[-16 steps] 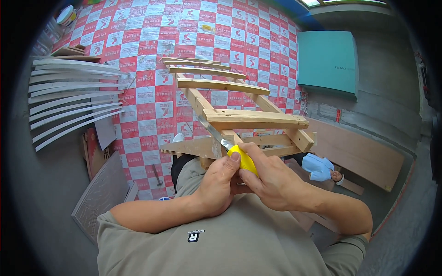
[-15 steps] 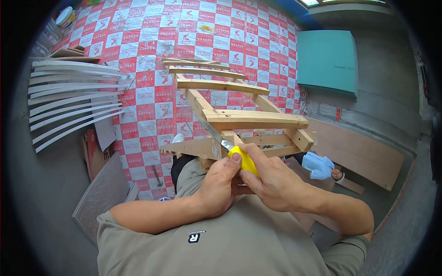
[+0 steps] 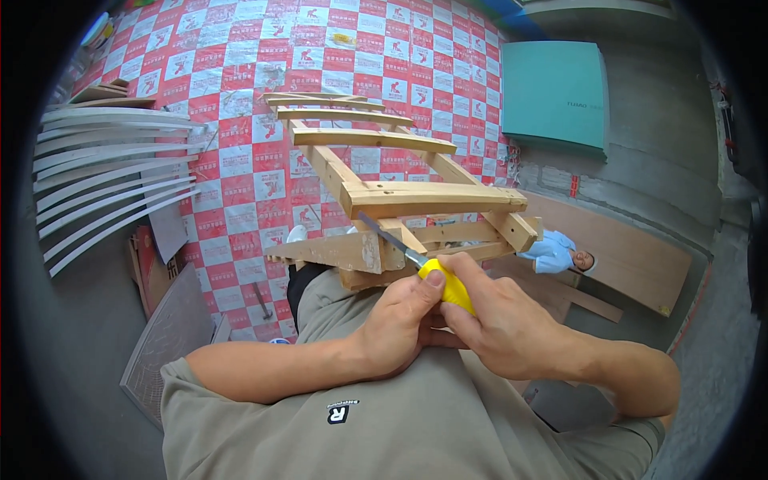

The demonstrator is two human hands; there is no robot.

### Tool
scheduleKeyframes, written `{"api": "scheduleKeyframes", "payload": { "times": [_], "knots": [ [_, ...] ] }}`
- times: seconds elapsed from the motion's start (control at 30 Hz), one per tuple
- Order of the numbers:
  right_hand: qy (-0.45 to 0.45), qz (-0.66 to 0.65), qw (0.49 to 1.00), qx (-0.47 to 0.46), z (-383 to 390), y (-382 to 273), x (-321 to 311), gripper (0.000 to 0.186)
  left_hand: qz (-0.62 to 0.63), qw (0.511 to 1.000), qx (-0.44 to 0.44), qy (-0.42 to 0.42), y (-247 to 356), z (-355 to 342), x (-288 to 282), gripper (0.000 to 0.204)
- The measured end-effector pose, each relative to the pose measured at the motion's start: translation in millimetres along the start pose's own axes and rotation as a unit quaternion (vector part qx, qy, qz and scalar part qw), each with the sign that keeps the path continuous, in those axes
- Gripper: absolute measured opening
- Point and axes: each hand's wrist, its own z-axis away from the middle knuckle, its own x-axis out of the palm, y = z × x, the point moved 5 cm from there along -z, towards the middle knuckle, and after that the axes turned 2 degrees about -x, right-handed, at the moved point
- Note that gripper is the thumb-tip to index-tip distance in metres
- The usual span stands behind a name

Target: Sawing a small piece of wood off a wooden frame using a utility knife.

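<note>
A yellow utility knife (image 3: 453,288), its long metal blade (image 3: 390,239) extended, is held in front of my chest and points up and left. My right hand (image 3: 512,324) is wrapped round its yellow handle. My left hand (image 3: 402,324) is closed against the handle's left side, its thumb laid near the front end. The blade tip appears close to the near rung of a wooden ladder (image 3: 432,200); whether they touch I cannot tell. Just left of the blade is a flat saw-like piece with a toothed edge (image 3: 328,251).
Several pale curved strips (image 3: 120,164) lie at the left, with boards (image 3: 172,336) below them. A hammer (image 3: 262,301) rests on the red-and-white floor covering (image 3: 232,120). At the right are a teal box (image 3: 554,96), a brown panel (image 3: 632,256) and a person in light blue (image 3: 552,252).
Both hands and the knife have shifted slightly right and down. The ladder and surroundings sit a little farther left and up as the view moves.
</note>
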Motion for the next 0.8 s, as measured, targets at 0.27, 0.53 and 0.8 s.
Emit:
{"api": "scheduleKeyframes", "payload": {
  "times": [0.27, 0.53, 0.8],
  "knots": [
    [-0.050, 0.050, 0.997, 0.033, -17, -14, -4, 0.026, 0.039, 0.999, -0.032, 0.017, 11, 9, 0, 0.052],
    [-0.027, -0.002, 0.999, 0.023, -17, -5, -6, 0.026, -0.006, 0.999, -0.005, 0.042, 11, 0, 0, 0.054],
    [-0.026, -0.005, 0.999, 0.027, -5, -6, -10, 0.029, 0.015, 0.999, -0.041, 0.004, 6, 3, 9, 0.053]
  ]
}}
